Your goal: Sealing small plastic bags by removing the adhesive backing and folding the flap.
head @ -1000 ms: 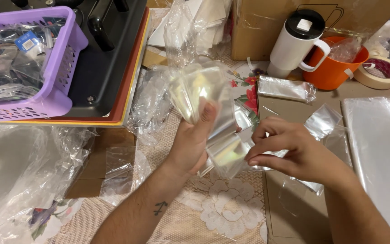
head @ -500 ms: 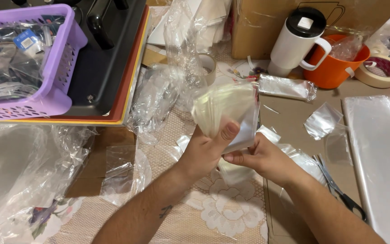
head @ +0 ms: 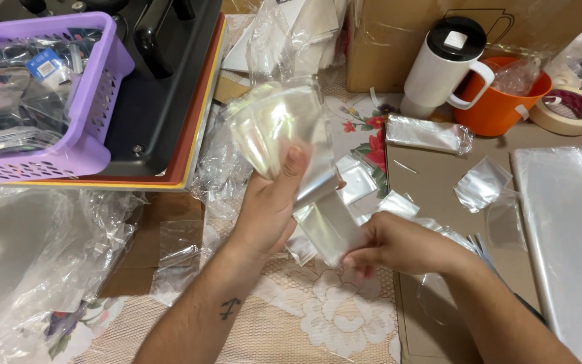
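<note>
1. Above the lace tablecloth [head: 345,317], near centre: left hand [head: 271,205] closed around a fanned stack of clear plastic sleeves [head: 274,125], thumb pressed on its front.
2. Just right and nearer: right hand [head: 399,244] pinching one clear sleeve [head: 328,226], partly drawn from the stack's lower end.
3. Long axis slanting from far left to near right, toward the right hand.
4. Far left: lilac plastic basket [head: 106,74].

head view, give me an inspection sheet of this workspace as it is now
surface: table under a flowered lace cloth, brown card at right
job's things: stack of clear sleeves fanned upward; single sleeve drawn out below
clutter: purple basket, loose plastic wrap, white tumbler, orange cup, tape roll
hands: left hand grips the stack; right hand pinches the single sleeve
cables: nothing seen
surroundings: cardboard box behind
</note>
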